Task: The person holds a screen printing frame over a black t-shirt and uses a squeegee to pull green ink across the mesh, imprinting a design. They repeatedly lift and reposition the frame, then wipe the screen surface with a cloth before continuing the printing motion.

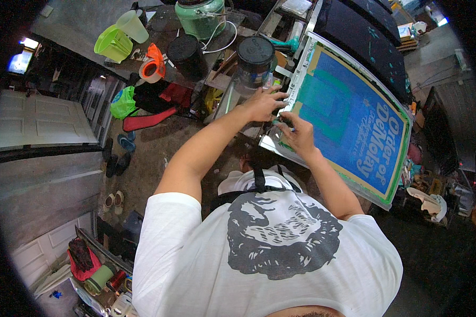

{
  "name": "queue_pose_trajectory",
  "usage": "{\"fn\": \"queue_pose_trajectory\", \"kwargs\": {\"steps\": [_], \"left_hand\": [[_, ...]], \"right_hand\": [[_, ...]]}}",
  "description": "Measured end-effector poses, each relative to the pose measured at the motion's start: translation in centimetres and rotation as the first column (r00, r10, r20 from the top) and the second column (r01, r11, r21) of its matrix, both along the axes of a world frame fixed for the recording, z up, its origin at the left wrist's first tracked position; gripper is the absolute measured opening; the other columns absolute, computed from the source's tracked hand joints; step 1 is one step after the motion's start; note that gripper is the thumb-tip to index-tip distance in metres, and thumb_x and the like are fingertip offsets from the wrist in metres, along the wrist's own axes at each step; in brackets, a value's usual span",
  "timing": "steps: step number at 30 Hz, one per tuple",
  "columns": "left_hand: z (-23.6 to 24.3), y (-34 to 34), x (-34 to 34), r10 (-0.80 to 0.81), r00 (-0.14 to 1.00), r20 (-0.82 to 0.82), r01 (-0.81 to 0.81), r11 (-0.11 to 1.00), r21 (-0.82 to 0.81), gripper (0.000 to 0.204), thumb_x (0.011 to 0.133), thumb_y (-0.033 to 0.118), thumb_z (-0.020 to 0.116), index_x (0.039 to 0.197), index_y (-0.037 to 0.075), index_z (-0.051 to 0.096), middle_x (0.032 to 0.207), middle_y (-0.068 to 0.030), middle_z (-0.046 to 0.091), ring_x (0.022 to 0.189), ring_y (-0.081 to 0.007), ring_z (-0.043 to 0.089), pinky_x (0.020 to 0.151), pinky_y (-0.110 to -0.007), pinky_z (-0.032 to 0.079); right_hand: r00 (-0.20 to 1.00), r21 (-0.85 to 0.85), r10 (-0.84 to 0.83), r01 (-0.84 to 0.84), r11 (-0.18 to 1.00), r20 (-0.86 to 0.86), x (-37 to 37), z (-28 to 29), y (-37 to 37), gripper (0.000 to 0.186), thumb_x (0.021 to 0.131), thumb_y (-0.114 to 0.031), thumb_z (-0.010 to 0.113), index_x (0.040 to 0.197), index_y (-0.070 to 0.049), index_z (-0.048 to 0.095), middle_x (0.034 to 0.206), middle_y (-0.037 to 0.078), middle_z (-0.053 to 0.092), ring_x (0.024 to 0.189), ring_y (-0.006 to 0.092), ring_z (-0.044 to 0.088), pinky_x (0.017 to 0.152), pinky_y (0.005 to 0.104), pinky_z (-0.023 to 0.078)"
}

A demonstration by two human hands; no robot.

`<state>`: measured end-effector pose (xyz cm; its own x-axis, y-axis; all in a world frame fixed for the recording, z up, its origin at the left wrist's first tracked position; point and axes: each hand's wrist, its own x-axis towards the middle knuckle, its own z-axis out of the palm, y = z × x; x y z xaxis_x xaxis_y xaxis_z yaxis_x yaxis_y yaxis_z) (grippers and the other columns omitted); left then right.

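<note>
In the upper right of the picture, a big blue screen lies at a slant, and both bare hands are at its near left corner. The left hand looks mostly open, its fingers stretched out and a bit apart, with the tips at the screen's pale left edge. The right hand is curled, with thumb and fingers close together by the same corner — I cannot tell if it pinches something small. The hands are very near each other, so they could bump if both push at once. A hard pull on that corner could make the screen slide. A nail that slips onto the blue part could scratch it, or pick up the side of the green tape. Just above the left hand, at the top middle, stands a dark jar — a quick swing of that hand could knock it over. A white cord lies between it and the other dark jar, and a snag there could tug things about. Over at the upper left, the orange tape roll sits near the table's edge, so a nudge could send it to the floor.
</note>
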<state>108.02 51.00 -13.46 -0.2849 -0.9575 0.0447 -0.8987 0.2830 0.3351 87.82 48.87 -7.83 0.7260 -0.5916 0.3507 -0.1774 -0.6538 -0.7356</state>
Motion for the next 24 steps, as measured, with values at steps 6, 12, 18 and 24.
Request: {"fn": "queue_pose_trajectory", "kwargs": {"steps": [6, 12, 18, 24], "left_hand": [[0.5, 0.1, -0.1, -0.002, 0.998, -0.068, 0.002, 1.000, -0.006, 0.067, 0.068, 0.031, 0.082, 0.132, 0.022, 0.062, 0.152, 0.0017, 0.042, 0.144, -0.0319, 0.031, 0.110, -0.056, 0.035], [0.1, 0.0, -0.1, -0.001, 1.000, -0.029, 0.002, 1.000, 0.004, 0.068, 0.071, 0.040, 0.081, 0.134, 0.023, 0.061, 0.152, 0.0014, 0.042, 0.145, -0.0314, 0.029, 0.109, -0.058, 0.034], [0.0, -0.1, -0.2, -0.011, 0.998, -0.056, 0.011, 1.000, 0.011, 0.070, 0.072, 0.048, 0.079, 0.134, 0.021, 0.060, 0.154, 0.0007, 0.038, 0.146, -0.0306, 0.025, 0.107, -0.062, 0.034], [-0.5, -0.3, 0.0, -0.019, 0.996, -0.083, 0.019, 1.000, 0.001, 0.072, 0.071, 0.051, 0.079, 0.134, 0.019, 0.061, 0.154, 0.0003, 0.037, 0.147, -0.0305, 0.023, 0.107, -0.064, 0.033]], "right_hand": [[0.993, -0.087, 0.116, -0.115, 0.990, 0.000, -0.5, -2.4, 0.7, 0.036, 0.078, -0.007, 0.077, 0.112, -0.003, 0.065, 0.101, 0.020, 0.071, 0.087, 0.0351, 0.071, 0.071, 0.0403, 0.057], [0.992, -0.091, 0.128, -0.129, 0.987, -0.010, -0.8, -3.4, 1.4, 0.035, 0.078, -0.007, 0.077, 0.111, -0.002, 0.065, 0.097, 0.019, 0.071, 0.084, 0.0349, 0.071, 0.071, 0.0412, 0.057], [0.957, -0.183, 0.290, -0.282, 0.942, 0.018, -1.2, -3.4, 1.8, 0.035, 0.078, -0.004, 0.073, 0.112, -0.001, 0.063, 0.098, 0.018, 0.069, 0.087, 0.0348, 0.069, 0.073, 0.0418, 0.057], [0.924, -0.280, 0.383, -0.364, 0.888, 0.014, -0.9, -3.2, 2.3, 0.034, 0.078, -0.003, 0.073, 0.110, 0.000, 0.062, 0.097, 0.016, 0.068, 0.086, 0.0340, 0.069, 0.072, 0.0407, 0.057]]}}
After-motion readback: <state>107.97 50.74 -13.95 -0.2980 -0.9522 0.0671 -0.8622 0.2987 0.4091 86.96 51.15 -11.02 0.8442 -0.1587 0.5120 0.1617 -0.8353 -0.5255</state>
